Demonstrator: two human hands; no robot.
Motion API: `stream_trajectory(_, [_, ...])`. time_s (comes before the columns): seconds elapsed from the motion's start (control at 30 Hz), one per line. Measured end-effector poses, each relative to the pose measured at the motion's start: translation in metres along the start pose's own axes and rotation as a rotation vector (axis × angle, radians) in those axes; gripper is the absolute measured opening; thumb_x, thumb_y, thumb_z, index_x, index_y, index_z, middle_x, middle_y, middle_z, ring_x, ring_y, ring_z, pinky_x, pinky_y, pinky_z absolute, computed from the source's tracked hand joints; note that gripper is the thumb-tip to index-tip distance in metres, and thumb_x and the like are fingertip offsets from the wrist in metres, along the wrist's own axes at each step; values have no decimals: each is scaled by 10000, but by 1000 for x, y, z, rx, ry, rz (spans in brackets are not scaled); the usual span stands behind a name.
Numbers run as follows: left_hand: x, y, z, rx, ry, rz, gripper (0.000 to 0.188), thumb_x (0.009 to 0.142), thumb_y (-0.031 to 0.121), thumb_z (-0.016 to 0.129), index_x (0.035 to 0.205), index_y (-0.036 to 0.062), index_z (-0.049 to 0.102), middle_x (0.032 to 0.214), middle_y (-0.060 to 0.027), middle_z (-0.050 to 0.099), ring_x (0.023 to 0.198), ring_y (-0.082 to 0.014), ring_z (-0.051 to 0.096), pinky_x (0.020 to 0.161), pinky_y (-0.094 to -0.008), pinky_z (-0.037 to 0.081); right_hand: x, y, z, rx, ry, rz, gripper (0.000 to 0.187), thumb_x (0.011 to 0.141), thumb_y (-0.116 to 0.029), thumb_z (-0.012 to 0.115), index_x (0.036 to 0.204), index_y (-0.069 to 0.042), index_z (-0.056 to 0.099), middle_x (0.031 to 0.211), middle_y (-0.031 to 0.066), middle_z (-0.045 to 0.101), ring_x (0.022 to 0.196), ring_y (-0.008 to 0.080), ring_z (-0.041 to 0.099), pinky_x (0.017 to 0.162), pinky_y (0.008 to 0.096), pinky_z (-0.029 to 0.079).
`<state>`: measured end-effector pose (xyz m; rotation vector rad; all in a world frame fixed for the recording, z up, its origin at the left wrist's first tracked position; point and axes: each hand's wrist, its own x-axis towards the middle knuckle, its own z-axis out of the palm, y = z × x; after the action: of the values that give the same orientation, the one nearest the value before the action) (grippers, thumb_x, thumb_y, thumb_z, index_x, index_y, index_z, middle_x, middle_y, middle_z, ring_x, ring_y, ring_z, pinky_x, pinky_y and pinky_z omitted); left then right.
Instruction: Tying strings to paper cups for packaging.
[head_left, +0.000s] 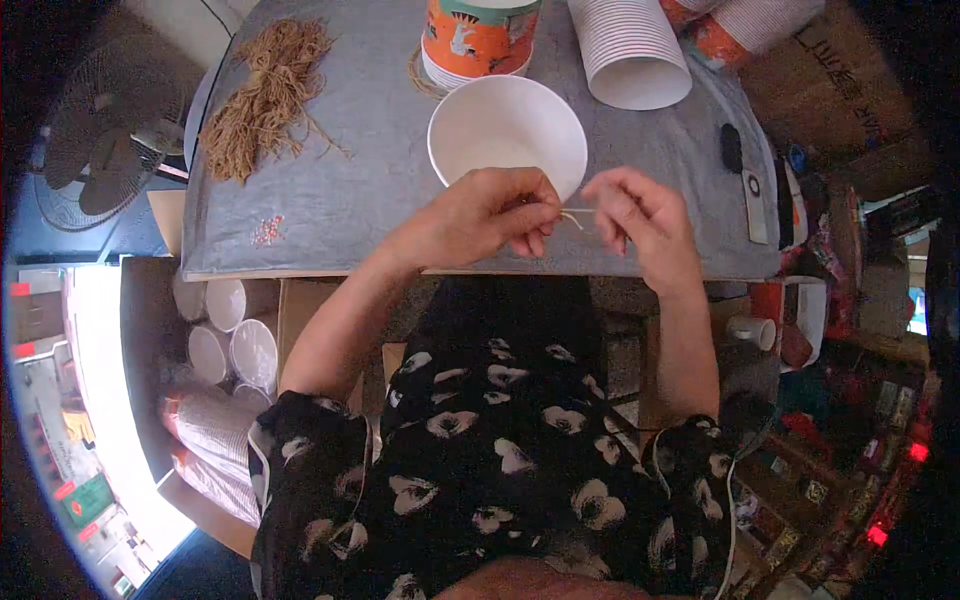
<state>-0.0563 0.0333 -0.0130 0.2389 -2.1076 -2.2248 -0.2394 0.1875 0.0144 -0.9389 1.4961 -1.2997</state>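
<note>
A short piece of thin tan string (575, 212) spans the gap between my two hands, just over the table's near side. My left hand (495, 212) is closed, pinching the string between thumb and fingertips. The fingers of my right hand (645, 218) are bent around the string's other end; the exact grip is partly hidden. Right behind my hands a white paper tub (505, 115) shows its open mouth, and my left hand covers part of its lower rim. A bundle of tan twine (265, 95) lies at the table's far left.
An orange printed tub (480, 42) stands beyond the white one. Nested white tubs (635, 55) lie at the far right, near a dark oval object (732, 148). Small red bits (268, 231) dot the grey tabletop (350, 215). A box of tubs (222, 345) sits below left; a fan (105, 150) is beyond.
</note>
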Motion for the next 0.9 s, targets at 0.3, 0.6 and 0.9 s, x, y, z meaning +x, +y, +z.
stream_trajectory(0.3, [-4, 2, -4, -90, 16, -45, 189, 1025, 223, 531, 1031, 38, 572, 908, -9, 609, 779, -83, 614, 695, -238, 528, -6, 18, 14, -393, 78, -397, 152, 828, -114, 752, 920, -38, 658, 799, -21, 556, 689, 62, 504, 627, 226, 411])
stream_trajectory(0.6, [-5, -3, -2, -96, 25, -30, 178, 1018, 206, 545, 1030, 31, 576, 870, 0, 606, 758, -76, 613, 683, -241, 530, -5, 22, 21, -403, 131, -397, 100, 840, -41, 725, 900, 8, 662, 861, 12, 615, 687, 71, 498, 625, 227, 423])
stream_trajectory(0.9, [-8, 2, 1, -44, 14, 9, 198, 1017, 198, 548, 1082, 15, 584, 928, -19, 629, 765, -82, 619, 691, -240, 541, -4, 27, 29, -387, 135, -495, 148, 963, -152, 607, 1009, -11, 607, 1050, 72, 609, 794, 110, 572, 666, 255, 480])
